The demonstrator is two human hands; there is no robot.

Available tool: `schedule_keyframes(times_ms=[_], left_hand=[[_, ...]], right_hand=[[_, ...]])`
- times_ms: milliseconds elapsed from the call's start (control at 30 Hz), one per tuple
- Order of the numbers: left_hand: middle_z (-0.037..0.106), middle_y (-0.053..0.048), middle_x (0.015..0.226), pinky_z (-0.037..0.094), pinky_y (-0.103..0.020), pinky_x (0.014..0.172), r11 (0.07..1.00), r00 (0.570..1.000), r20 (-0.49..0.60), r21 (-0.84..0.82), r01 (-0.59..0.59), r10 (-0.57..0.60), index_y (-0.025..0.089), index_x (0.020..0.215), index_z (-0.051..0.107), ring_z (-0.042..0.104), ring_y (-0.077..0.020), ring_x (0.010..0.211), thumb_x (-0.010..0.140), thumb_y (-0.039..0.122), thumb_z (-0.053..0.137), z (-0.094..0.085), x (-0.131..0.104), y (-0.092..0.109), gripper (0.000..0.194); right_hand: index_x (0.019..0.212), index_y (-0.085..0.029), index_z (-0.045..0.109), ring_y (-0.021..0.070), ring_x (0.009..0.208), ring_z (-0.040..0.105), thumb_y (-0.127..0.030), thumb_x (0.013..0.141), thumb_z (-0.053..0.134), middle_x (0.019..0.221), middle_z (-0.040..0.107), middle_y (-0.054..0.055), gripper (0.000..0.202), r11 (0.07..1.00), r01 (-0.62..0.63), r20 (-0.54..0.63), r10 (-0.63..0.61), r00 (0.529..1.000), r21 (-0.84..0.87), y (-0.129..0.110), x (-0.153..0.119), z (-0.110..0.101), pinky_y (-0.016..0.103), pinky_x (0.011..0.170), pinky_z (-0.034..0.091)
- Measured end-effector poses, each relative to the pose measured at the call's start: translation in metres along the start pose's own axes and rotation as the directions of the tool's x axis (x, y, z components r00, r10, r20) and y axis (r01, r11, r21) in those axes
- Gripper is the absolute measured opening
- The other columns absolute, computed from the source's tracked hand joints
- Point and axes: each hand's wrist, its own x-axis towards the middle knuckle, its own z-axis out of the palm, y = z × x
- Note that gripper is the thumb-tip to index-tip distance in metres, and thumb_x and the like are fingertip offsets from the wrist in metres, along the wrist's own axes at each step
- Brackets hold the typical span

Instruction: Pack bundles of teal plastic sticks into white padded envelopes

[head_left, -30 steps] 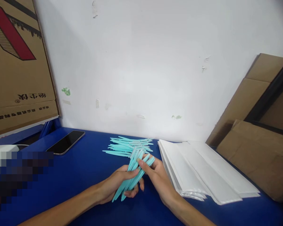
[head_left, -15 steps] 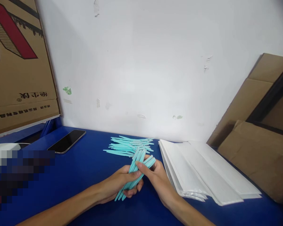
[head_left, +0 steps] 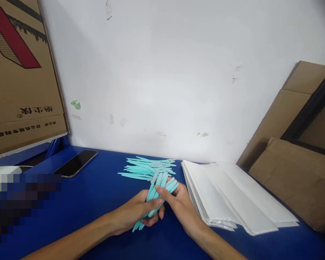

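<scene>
A bunch of slim turquoise sticks (head_left: 157, 186), tapered and paler at one end like eyebrow razors, is held in front of me above the table. My left hand (head_left: 141, 209) is closed round the lower part, thumb on top, with the thin ends sticking out below. My right hand (head_left: 178, 202) is closed on the upper right of the bunch, its thumb pressed across the sticks and its fingers partly hidden behind. Just beyond my hands, a loose pile of the same eyebrow razors (head_left: 143, 168) lies on the blue table.
White flat bags or sheets (head_left: 227, 195) lie stacked to the right. A phone (head_left: 77, 164) rests at the left. Cardboard (head_left: 298, 184) leans at the right, a printed carton (head_left: 24, 90) stands at the left, and a white wall (head_left: 157, 79) closes off the back.
The razors in my hands have shifted slightly, fanning out more between the two thumbs. Both hands stay in nearly the same place; the pile looks unchanged.
</scene>
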Motion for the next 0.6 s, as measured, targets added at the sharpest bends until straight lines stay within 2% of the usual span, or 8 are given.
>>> schedule_keyframes(times_ms=[167,300,467,600], left_hand=[[0.052,0.000,0.064,0.026,-0.022,0.050,1.000,1.000,-0.009,0.013,0.006,-0.006,0.011,0.080,0.063,0.044,-0.0090,0.053,0.087,0.062,0.057,0.0009,0.0005,0.0014,0.051],[0.052,0.000,0.065,0.027,-0.021,0.051,1.000,1.000,0.005,0.004,-0.002,0.002,0.012,0.080,0.063,0.044,-0.0089,0.054,0.087,0.061,0.057,-0.0002,0.0001,0.0007,0.050],[0.049,0.001,0.065,0.027,-0.022,0.052,1.000,1.000,0.012,0.005,0.004,-0.004,0.013,0.076,0.058,0.040,-0.0080,0.054,0.089,0.061,0.055,0.0023,-0.0013,-0.0005,0.049],[0.041,0.005,0.067,0.020,-0.020,0.048,1.000,0.999,-0.046,-0.019,0.016,-0.016,0.017,0.077,0.048,0.025,-0.0057,0.050,0.088,0.059,0.058,-0.0009,0.0002,0.0032,0.044]], right_hand=[[0.084,-0.018,0.062,0.0113,0.057,0.052,-0.048,0.086,0.066,0.074,0.061,0.000,0.030,1.000,-0.028,0.007,0.028,1.000,0.002,-0.0001,-0.0022,0.0018,0.024,0.057,0.043],[0.086,-0.018,0.061,0.0113,0.057,0.052,-0.048,0.087,0.065,0.075,0.061,0.000,0.029,1.000,-0.023,0.004,0.023,1.000,-0.011,0.0033,-0.0015,0.0009,0.023,0.055,0.043],[0.085,-0.018,0.064,0.0148,0.074,0.057,-0.044,0.085,0.069,0.079,0.064,0.001,0.027,0.998,0.015,-0.019,-0.016,1.000,-0.056,0.0037,0.0005,-0.0005,0.025,0.071,0.047],[0.100,-0.019,0.067,0.0190,0.092,0.062,-0.045,0.085,0.068,0.097,0.068,0.003,0.029,1.000,0.008,0.007,-0.008,1.000,0.011,-0.0003,-0.0012,0.0006,0.029,0.087,0.047]])
